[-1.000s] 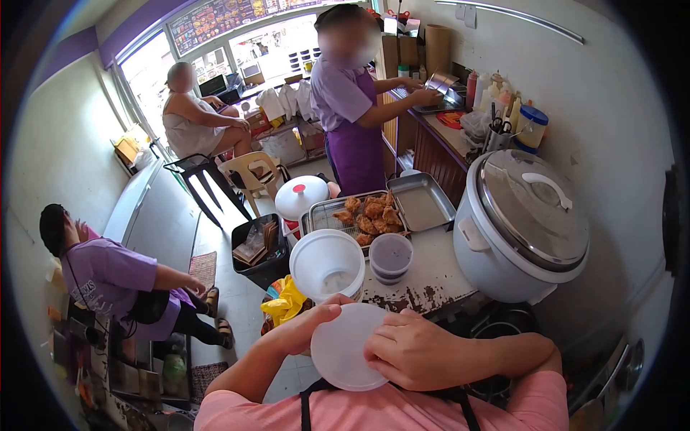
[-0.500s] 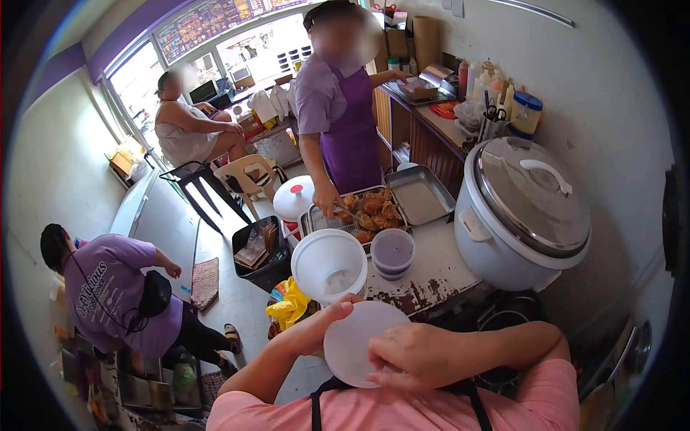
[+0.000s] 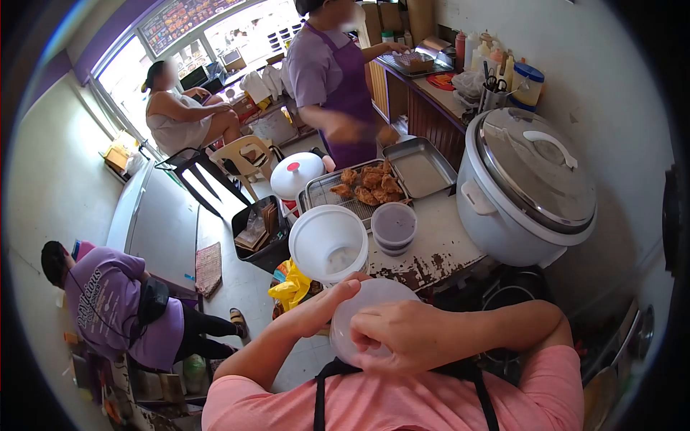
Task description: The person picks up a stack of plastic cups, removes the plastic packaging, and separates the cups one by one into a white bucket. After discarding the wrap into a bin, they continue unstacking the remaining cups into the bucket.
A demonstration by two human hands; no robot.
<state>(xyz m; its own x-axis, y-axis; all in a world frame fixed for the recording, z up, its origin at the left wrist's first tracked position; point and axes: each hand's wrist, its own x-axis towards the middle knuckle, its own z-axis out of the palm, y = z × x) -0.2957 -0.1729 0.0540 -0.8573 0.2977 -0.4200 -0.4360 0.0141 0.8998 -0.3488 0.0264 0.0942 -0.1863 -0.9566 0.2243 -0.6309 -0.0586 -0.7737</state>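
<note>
A translucent round plastic container [image 3: 374, 291] is held in front of my chest. My left hand [image 3: 323, 309] grips its left side, thumb along the rim. Across its face lies my right hand [image 3: 395, 334], fingers curled and pressed together; whatever is in them, if anything, is hidden. Just beyond stands a large white bucket [image 3: 328, 244] with its top uncovered. To its right is a stack of round tubs [image 3: 394, 226] with greyish lids. Behind them, fried chicken [image 3: 370, 183] sits on a wire rack in a metal tray [image 3: 320, 195].
A big rice cooker [image 3: 528, 187] stands on the right of the worn table [image 3: 445, 230]. An empty metal pan [image 3: 420, 169] lies behind. A co-worker in a purple apron [image 3: 345, 108] stands across the table. Another person [image 3: 115, 302] is at left, one sits near the window.
The container has tilted and shifted right, with my right hand moving slightly up. The co-worker's hand has lifted away from the chicken. The person at left has turned away.
</note>
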